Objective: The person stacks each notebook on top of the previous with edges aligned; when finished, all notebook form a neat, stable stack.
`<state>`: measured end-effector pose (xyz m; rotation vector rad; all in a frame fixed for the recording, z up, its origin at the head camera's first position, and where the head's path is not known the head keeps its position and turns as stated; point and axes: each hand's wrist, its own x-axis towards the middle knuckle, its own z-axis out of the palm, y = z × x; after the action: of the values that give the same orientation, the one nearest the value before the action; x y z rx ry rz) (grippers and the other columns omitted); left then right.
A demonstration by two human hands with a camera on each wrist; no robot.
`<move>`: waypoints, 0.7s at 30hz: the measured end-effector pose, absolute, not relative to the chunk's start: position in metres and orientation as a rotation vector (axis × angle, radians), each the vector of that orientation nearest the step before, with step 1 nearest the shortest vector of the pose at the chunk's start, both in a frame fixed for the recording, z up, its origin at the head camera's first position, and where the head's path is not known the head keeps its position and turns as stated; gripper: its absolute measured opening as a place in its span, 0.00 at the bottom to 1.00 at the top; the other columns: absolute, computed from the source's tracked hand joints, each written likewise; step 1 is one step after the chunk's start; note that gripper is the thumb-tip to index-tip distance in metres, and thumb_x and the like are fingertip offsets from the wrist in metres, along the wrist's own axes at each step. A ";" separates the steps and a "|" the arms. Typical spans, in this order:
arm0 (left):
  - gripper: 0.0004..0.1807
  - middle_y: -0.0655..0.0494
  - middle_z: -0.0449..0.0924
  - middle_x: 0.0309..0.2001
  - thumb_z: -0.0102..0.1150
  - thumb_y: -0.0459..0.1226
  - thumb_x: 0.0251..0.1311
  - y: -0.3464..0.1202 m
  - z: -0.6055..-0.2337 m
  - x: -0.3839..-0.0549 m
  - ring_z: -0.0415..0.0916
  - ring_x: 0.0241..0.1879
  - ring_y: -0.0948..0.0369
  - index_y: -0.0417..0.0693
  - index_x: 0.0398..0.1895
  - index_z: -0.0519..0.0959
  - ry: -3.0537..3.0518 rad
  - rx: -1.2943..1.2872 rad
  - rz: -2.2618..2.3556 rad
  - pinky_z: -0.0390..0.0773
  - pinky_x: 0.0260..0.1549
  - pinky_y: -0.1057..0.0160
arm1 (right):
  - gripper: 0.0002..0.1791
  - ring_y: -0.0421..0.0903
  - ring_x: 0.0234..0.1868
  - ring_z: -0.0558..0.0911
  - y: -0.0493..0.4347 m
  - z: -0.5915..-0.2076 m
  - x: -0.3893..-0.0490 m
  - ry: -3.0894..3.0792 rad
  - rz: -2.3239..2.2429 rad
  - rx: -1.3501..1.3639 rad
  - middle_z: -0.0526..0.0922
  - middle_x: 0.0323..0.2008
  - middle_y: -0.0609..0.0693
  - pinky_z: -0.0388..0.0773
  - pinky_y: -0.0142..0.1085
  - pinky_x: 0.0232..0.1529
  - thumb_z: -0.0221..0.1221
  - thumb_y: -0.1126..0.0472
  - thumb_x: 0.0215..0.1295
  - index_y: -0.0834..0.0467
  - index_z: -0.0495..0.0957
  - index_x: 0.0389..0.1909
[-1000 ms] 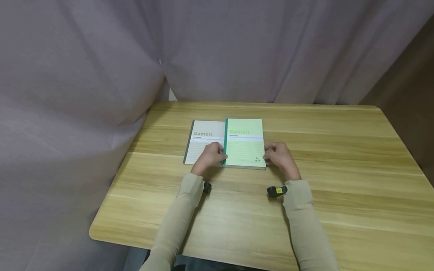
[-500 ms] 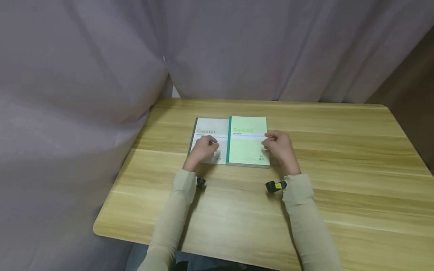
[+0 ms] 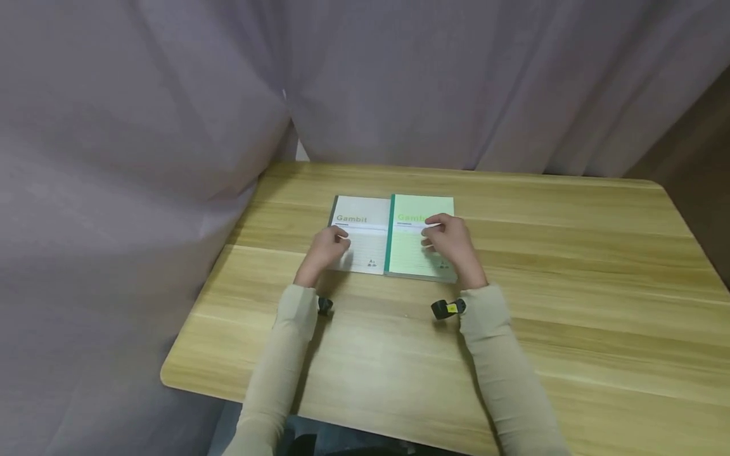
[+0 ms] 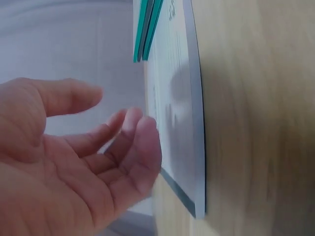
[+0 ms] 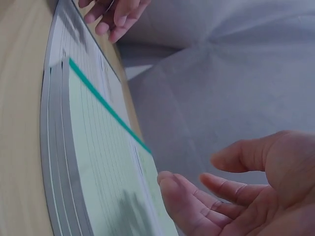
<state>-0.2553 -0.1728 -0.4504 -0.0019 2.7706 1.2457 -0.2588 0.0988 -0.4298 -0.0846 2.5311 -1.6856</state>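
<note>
A green notebook [image 3: 406,259] with a dark green spine lies on top of a small stack. Under it, a pale notebook [image 3: 367,244] with a grey spine sticks out to the left. Green and grey spines [image 4: 147,29] show layered in the left wrist view. My left hand [image 3: 324,251] hovers by the pale notebook's left edge, fingers loosely bent and thumb apart, holding nothing. Over the right half of the green notebook floats my right hand [image 3: 453,242], thumb and fingers spread apart with nothing between them; its shadow falls on the cover.
The notebooks lie on a wood-grain table [image 3: 570,285], towards its back left. Grey curtains [image 3: 388,82] hang behind it and along the left side. A black wrist camera [image 3: 447,309] is strapped at the right cuff.
Both hands have let go of the green notebook's sides. The left hand has moved left off its spine; the right has lifted and come in over the cover. The notebooks lie as before.
</note>
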 end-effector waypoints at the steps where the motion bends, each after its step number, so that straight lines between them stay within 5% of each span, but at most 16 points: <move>1: 0.17 0.34 0.81 0.50 0.53 0.32 0.65 -0.174 -0.451 -0.255 0.78 0.50 0.44 0.29 0.53 0.78 2.772 -0.027 1.257 0.78 0.52 0.51 | 0.21 0.60 0.39 0.87 0.096 -0.430 -0.260 2.526 -1.692 -0.094 0.82 0.45 0.72 0.86 0.44 0.39 0.53 0.67 0.71 0.76 0.72 0.59; 21: 0.18 0.34 0.79 0.54 0.52 0.34 0.68 -0.199 -0.460 -0.251 0.78 0.53 0.43 0.30 0.56 0.76 2.722 -0.230 1.288 0.80 0.50 0.52 | 0.22 0.61 0.43 0.86 0.046 -0.441 -0.256 2.475 -1.584 -0.260 0.82 0.48 0.71 0.85 0.43 0.43 0.53 0.73 0.68 0.75 0.70 0.62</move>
<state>-0.2512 -0.1990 -0.4601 -0.2304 2.7224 1.2878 -0.2563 0.0462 -0.4414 -0.2603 2.4752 -1.5843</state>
